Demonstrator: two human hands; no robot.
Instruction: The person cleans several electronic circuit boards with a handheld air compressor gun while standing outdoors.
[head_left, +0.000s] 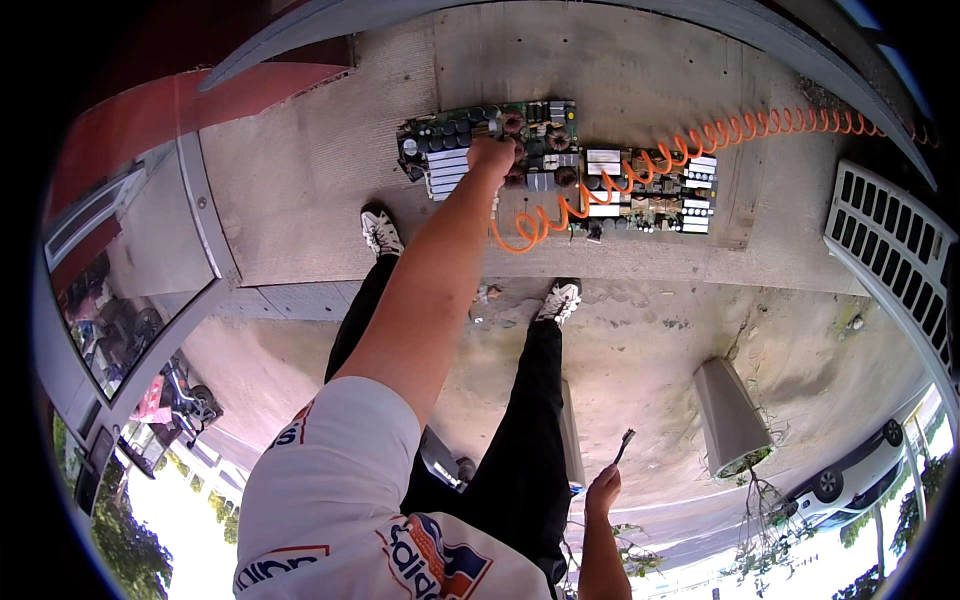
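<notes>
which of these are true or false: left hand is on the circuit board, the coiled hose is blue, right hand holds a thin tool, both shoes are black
1. The left hand is on the circuit board: true.
2. The coiled hose is blue: false, it is orange.
3. The right hand holds a thin tool: true.
4. Both shoes are black: false, they are white with dark markings.

A gray concrete step (300, 190) holds two green circuit boards (560, 165) side by side — an orange curly hose (640, 170) lies across them.
</notes>
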